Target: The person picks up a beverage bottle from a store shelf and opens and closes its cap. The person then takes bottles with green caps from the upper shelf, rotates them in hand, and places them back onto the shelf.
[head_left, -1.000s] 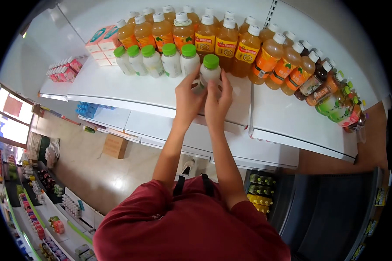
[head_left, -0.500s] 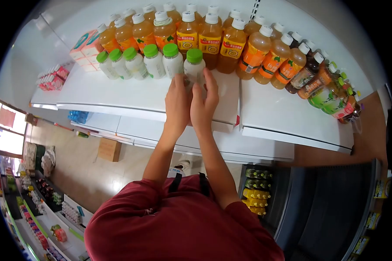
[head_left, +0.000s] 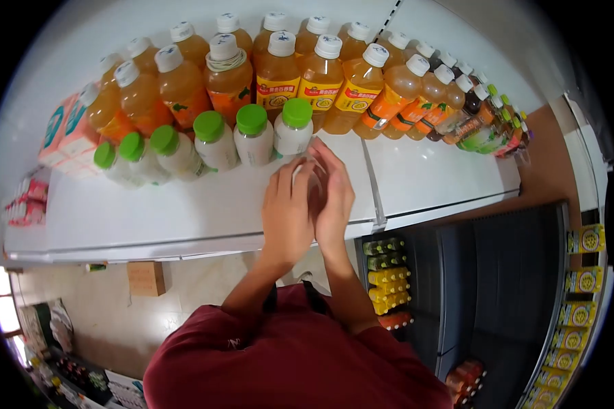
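with loosely curled fingers and nothing visibly in them, the left hand and right hand sit just below the end bottle, upright at the upper middle of the frame, where light, low nudges would align it safely.

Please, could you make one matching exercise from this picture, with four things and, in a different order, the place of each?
1. Green-capped bottles
2. Cardboard box
3. Left hand
4. White-capped bottle with bands round its neck

A. Beside the right hand
B. Behind the front row
C. On the floor
D. In the front row on the white shelf

Pairs: 1-D, 2-C, 3-A, 4-B
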`<state>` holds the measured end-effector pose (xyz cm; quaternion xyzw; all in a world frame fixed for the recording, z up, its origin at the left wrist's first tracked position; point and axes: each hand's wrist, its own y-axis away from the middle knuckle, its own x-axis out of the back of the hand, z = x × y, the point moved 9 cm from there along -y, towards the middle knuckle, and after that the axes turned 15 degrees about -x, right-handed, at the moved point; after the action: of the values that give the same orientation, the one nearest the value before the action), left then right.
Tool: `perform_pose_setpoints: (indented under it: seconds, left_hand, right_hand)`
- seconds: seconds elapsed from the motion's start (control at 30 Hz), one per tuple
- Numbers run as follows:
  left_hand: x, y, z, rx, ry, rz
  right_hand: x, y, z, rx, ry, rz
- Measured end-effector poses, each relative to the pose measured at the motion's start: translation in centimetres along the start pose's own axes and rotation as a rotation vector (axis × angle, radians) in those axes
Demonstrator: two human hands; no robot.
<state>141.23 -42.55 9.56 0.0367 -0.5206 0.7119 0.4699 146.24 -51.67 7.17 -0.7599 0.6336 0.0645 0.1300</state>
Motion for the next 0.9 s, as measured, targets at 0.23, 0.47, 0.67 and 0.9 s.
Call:
perform_pose_setpoints:
  seconds: [0.23, 0.47, 0.67, 0.9]
  left_hand:
    - [2.0, 0.8, 4.9, -0.134, 0.794, 0.112]
    - [-2.0, 3.3, 10.8, -0.208, 1.288, -0.514]
    - [-1.5, 9.6, 19.3, -0.789, 1.197, -1.026]
    - [0.3, 14.3, 30.2, -0.569, 1.738, -1.026]
  right_hand:
    - [2.0, 1.7, -1.4, 0.235, -0.179, 0.049]
    - [10.4, 11.2, -2.1, 0.214, -0.148, 0.508]
    - [23.1, 26.7, 9.5, 0.188, -0.729, 1.008]
    - [20.3, 52.4, 16.1, 0.072, -0.847, 1.291]
